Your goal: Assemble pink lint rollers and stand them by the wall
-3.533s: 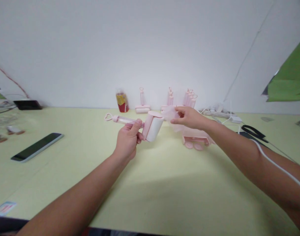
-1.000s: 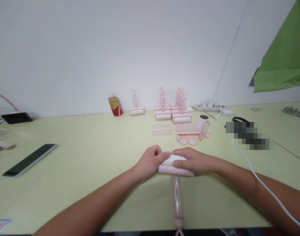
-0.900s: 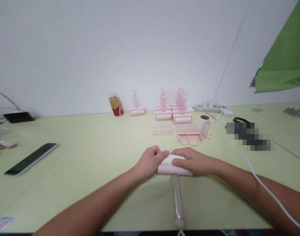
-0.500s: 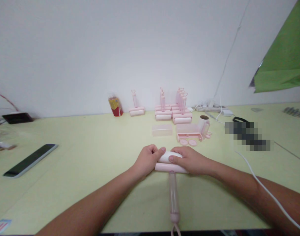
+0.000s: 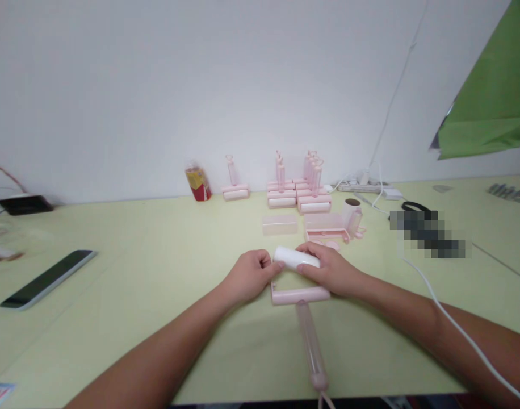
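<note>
A pink lint roller frame [image 5: 300, 295] lies on the pale green table [image 5: 158, 272], its clear pink handle [image 5: 311, 346] pointing toward me. My right hand [image 5: 330, 271] grips a white roll [image 5: 294, 258] that sits just above the frame. My left hand [image 5: 248, 276] is curled at the left end of the frame, thumb and fingers pinching there by the roll's end.
Assembled pink lint rollers [image 5: 298, 190] stand in rows by the wall, with loose pink parts [image 5: 328, 227] and a clear cover [image 5: 279, 224] in front. A red-yellow bottle [image 5: 195, 183], a phone [image 5: 45, 278], a white cable [image 5: 447, 318] and scissors [image 5: 413, 207] lie around.
The white roll has come up out of the pink frame, held by my right hand. Earlier it sat inside the frame under both hands; the handle has swung slightly right.
</note>
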`<state>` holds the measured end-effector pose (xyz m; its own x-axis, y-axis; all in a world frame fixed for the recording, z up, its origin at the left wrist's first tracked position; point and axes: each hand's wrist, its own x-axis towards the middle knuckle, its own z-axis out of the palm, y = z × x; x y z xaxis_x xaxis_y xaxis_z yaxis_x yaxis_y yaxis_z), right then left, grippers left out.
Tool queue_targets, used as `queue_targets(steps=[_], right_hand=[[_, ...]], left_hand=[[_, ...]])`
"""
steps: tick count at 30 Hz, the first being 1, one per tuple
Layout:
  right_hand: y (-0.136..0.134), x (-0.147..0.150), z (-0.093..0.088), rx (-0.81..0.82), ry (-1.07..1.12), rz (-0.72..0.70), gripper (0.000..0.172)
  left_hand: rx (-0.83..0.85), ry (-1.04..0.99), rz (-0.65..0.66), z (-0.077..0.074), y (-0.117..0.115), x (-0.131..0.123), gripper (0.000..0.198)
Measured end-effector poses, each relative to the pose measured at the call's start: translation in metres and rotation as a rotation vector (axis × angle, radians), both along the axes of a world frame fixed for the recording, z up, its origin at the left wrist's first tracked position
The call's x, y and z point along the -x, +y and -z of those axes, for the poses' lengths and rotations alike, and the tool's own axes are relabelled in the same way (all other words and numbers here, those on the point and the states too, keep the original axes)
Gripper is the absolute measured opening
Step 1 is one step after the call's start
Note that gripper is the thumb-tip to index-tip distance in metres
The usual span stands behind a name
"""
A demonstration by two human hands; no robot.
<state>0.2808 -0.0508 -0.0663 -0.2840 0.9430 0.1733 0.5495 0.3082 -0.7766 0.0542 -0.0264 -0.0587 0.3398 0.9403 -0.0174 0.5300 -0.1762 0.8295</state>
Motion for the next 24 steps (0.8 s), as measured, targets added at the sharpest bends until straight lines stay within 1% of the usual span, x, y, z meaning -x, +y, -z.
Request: queue_targets(steps=[3,4,7,9,11,17,20,24], right_hand=[[0.002,-0.002,0.005,-0.023,0.068,0.003,0.034],[0.003,-0.003,0.007,-0.029,0.086,-0.009,0.035],[0.005,-0.005,0.011,-0.066,0.117,-0.048,0.040],[0.006,-0.007,0.013,-0.083,0.145,-0.073,0.044],[0.008,-0.009,0.015,-0.068,0.217,-0.103,0.045],[0.018,-0.013,0.025,0.097,0.484,-0.135,0.040],[0.021,-0.013,0.030,0.172,0.571,-0.133,0.038],[0.023,-0.014,0.033,0.239,0.644,-0.131,0.036]], left_hand=[[-0.031,-0.082,0.008,-0.006,0.008,0.008,0.032],[-0.018,-0.125,0.039,-0.007,0.009,0.010,0.035],[0.084,-0.230,0.185,-0.008,0.013,0.015,0.059],[0.147,-0.266,0.272,-0.007,0.015,0.017,0.060],[0.182,-0.281,0.313,-0.007,0.018,0.020,0.056],[0.264,-0.308,0.256,-0.004,0.033,0.030,0.052],[0.276,-0.338,0.263,-0.001,0.037,0.033,0.046],[0.262,-0.347,0.255,0.001,0.038,0.033,0.043]])
